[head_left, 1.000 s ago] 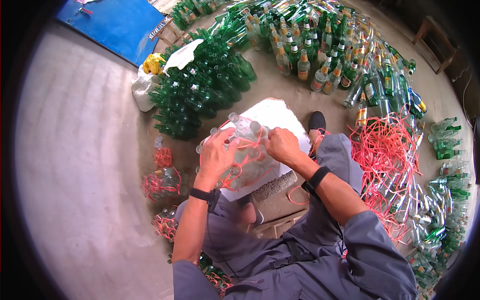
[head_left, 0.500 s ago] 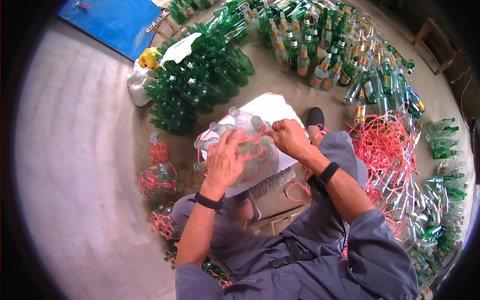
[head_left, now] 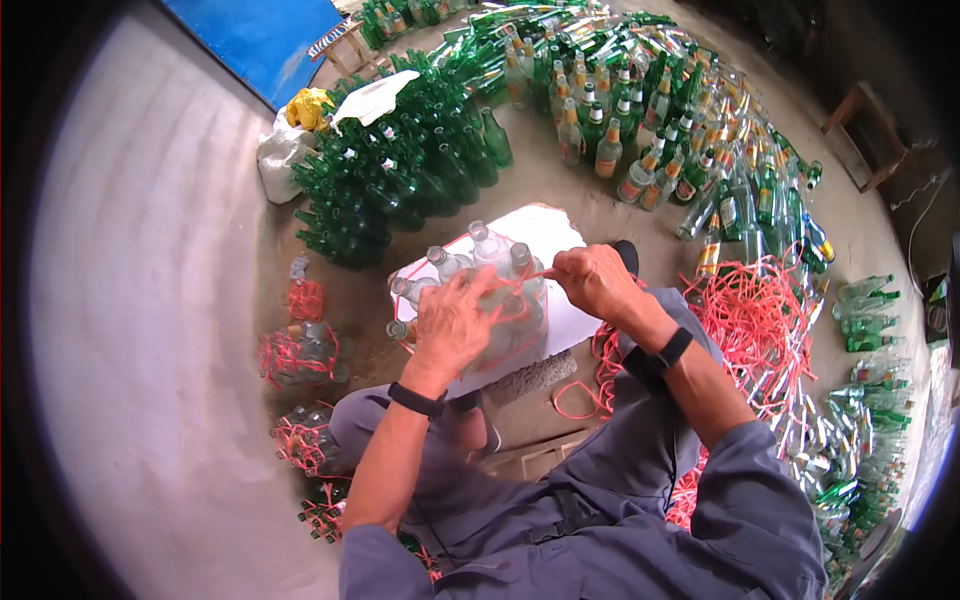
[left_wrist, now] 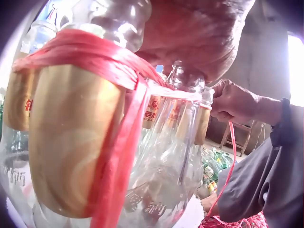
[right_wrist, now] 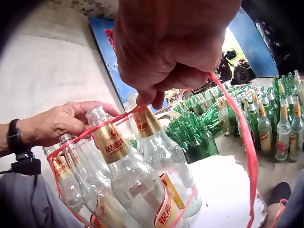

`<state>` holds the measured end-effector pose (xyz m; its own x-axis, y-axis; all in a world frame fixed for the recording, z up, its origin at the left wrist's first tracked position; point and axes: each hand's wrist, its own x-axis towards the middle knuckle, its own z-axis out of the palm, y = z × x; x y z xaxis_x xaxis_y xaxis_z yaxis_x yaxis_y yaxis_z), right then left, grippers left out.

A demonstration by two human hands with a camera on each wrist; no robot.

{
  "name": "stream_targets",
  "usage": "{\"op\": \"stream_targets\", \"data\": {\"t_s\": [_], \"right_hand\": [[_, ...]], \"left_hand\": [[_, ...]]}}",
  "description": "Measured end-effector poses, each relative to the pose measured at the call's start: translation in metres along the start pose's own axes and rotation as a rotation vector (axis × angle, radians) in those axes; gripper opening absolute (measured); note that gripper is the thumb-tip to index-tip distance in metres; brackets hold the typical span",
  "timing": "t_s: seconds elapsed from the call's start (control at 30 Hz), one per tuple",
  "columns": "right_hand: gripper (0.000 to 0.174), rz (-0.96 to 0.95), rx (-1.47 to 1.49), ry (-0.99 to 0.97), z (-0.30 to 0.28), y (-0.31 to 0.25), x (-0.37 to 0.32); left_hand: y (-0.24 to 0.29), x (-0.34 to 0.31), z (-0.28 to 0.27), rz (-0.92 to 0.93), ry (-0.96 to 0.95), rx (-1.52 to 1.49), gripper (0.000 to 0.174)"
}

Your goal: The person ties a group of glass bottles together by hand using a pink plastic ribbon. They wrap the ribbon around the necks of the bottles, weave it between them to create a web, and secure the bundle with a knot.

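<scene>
A cluster of clear glass bottles [right_wrist: 137,190] with gold neck labels stands upright on a white board [head_left: 560,235]. Red plastic strap [left_wrist: 95,54] runs around the bottle necks. My left hand [head_left: 450,325] lies over the left side of the cluster, its fingers extended across the necks. At the right of the cluster my right hand [head_left: 600,280], fingers curled, grips the red strap. One stretch passes from that hand to the necks, while a loose tail [right_wrist: 244,133] hangs down from it in the right wrist view.
Rough stone [head_left: 535,375] shows under the board's front edge. Green bottles [head_left: 400,180] crowd the floor ahead, with labelled bottles [head_left: 610,145] beyond to the right. A tangled heap of red strap [head_left: 750,310] lies at right. Strapped bottle bundles [head_left: 300,355] sit at left.
My right hand has drawn slightly right, and the strap between it and the bottles now shows stretched out. My left hand has shifted a little towards me over the necks.
</scene>
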<state>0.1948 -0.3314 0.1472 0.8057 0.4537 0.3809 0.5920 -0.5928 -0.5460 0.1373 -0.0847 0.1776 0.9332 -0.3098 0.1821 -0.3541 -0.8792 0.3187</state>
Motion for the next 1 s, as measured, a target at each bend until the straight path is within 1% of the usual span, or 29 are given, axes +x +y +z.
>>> {"op": "stream_targets", "data": {"t_s": [0.1,0.13,0.17,0.23,0.27,0.33,0.37,0.43,0.47,0.5,0.57,0.6,0.63,0.67,0.7,0.73,0.8,0.83,0.9,0.93,0.97,1.0], "right_hand": [[0.027,-0.084,-0.056,-0.035,-0.012,-0.01,0.007],[0.025,-0.116,-0.088,-0.074,-0.018,-0.014,0.01],[0.025,-0.121,-0.097,-0.08,-0.024,-0.018,0.015],[0.018,-0.241,-0.122,-0.129,-0.031,-0.027,0.029],[0.018,-0.243,-0.132,-0.135,-0.031,-0.03,0.036],[0.01,-0.322,-0.192,-0.142,-0.028,-0.036,0.052],[0.01,-0.327,-0.196,-0.147,-0.025,-0.037,0.061],[0.004,-0.397,-0.286,-0.183,-0.018,-0.037,0.077],[0.009,-0.402,-0.306,-0.211,-0.016,-0.038,0.084],[0.009,-0.407,-0.307,-0.218,-0.014,-0.035,0.091],[0.015,-0.379,-0.289,-0.285,-0.007,-0.027,0.101],[0.024,-0.359,-0.218,-0.234,-0.003,-0.024,0.103],[0.024,-0.362,-0.224,-0.236,-0.002,-0.02,0.104],[0.024,-0.287,-0.198,-0.27,-0.004,-0.018,0.105],[0.024,-0.209,-0.169,-0.302,-0.005,-0.017,0.107],[0.024,-0.213,-0.171,-0.301,-0.005,-0.015,0.106],[0.024,-0.056,0.118,-0.289,-0.003,-0.008,0.104],[0.024,-0.062,0.117,-0.285,0.0,-0.004,0.105],[0.025,0.176,0.289,-0.407,0.006,0.004,0.105],[0.025,0.172,0.289,-0.403,0.015,0.013,0.102],[0.025,0.101,0.38,-0.362,0.029,0.03,0.098],[0.025,0.03,0.471,-0.322,0.032,0.033,0.096]], "left_hand": [[0.002,0.0,0.0,0.02,0.026,0.005,0.053],[0.001,-0.001,0.001,0.024,0.028,0.02,0.052],[0.001,-0.001,0.001,0.029,0.03,0.035,0.052],[0.0,-0.001,0.001,0.031,0.028,0.04,0.052],[0.0,-0.001,0.0,0.033,0.017,0.053,0.052],[0.001,-0.002,0.0,0.028,0.023,0.052,0.051],[0.0,-0.002,0.0,0.025,0.022,0.061,0.051],[-0.002,-0.003,0.004,0.032,0.038,0.067,0.051],[-0.003,-0.003,0.005,0.042,0.049,0.078,0.05],[-0.004,-0.003,0.006,0.036,0.053,0.073,0.05],[-0.004,-0.003,0.005,0.065,0.087,0.06,0.048],[-0.003,-0.003,0.003,0.063,0.092,0.056,0.048],[-0.001,-0.003,-0.001,0.037,0.046,0.044,0.055],[0.0,-0.002,-0.003,0.011,0.004,0.035,0.063],[-0.001,-0.002,-0.002,0.01,0.011,0.036,0.063],[-0.003,-0.003,0.0,0.025,0.019,0.039,0.063],[-0.002,-0.004,-0.001,0.038,0.035,0.045,0.064],[0.0,-0.004,-0.002,0.03,0.025,0.033,0.064],[0.001,-0.005,-0.004,0.025,0.016,0.026,0.064],[0.001,-0.006,-0.003,0.031,0.033,0.013,0.064],[0.0,-0.006,-0.002,0.035,0.052,0.001,0.064],[-0.001,-0.005,-0.003,0.033,0.055,0.008,0.064]]}}
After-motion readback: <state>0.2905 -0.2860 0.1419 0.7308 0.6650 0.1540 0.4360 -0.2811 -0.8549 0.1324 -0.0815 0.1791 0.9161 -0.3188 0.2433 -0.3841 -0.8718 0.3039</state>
